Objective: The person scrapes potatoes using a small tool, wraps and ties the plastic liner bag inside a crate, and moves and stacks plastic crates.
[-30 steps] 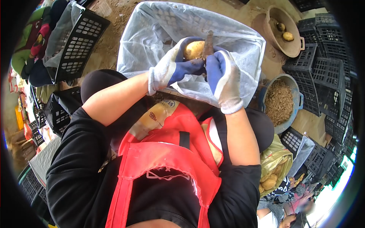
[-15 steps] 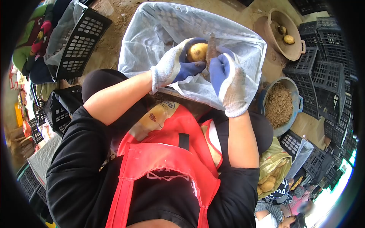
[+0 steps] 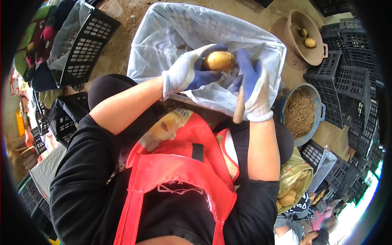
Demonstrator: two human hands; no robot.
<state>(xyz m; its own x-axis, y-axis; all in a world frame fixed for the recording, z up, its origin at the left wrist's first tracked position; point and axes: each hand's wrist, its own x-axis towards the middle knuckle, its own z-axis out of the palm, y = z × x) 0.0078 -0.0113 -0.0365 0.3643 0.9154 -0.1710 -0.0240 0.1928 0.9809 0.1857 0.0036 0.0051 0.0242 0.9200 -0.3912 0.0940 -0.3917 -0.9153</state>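
Over the lined crate (image 3: 143, 61), the left hand (image 3: 192, 73) is clamped on the potato (image 3: 220, 61) and the right hand (image 3: 257, 83), set apart, grips the wooden-handled tool (image 3: 239, 108) clear of it; any tool contact calls for a steady left grip.

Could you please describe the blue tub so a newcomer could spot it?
Find the big plastic-lined crate in front of the person. Just outside its right side, near the right knee, sits the round tub. Unlike the brown basin farther off, it holds loose brown crumbs.
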